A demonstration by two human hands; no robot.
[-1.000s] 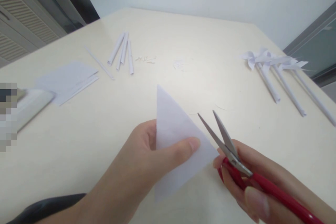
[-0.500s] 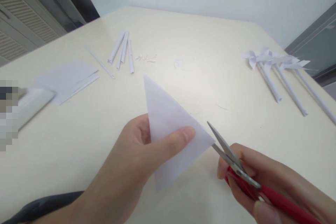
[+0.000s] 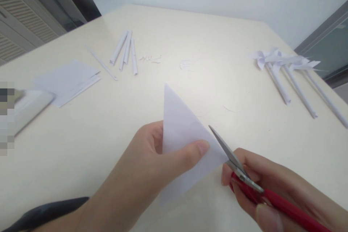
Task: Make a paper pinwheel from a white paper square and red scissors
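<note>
A: From your head camera, where is the folded paper triangle (image 3: 185, 141) against your hands?

B: Your left hand (image 3: 152, 166) pinches it: the thumb lies across the near face, the fingers are hidden behind the sheet. The triangle stands up from that grip above the cream table (image 3: 212, 43), one tip pointing away from you, another corner pointing right.

A: And your right hand (image 3: 266, 188)?

B: It is curled closed around the red handles of the scissors (image 3: 244, 174), low at the right of the view. The metal blades look pressed together, and they meet the triangle at its right-hand corner, lying along that slanted edge. Whether the paper sits between the blades, you cannot tell.

A: So the paper is where, relative to that hand?

B: Just left of it and slightly higher, touching the blades but not the fingers.

A: What else lies around you?

B: Far left, a stack of white paper squares (image 3: 67, 81). Beyond it, a bundle of rolled paper sticks (image 3: 125, 50), with one thinner stick (image 3: 102, 63) apart from them. Tiny paper scraps (image 3: 152, 58) lie just right of the bundle. At far right, finished paper pinwheels (image 3: 285, 69) lie side by side on their stems, well apart from both hands. A dark sleeve (image 3: 46, 215) shows at your left wrist.
</note>
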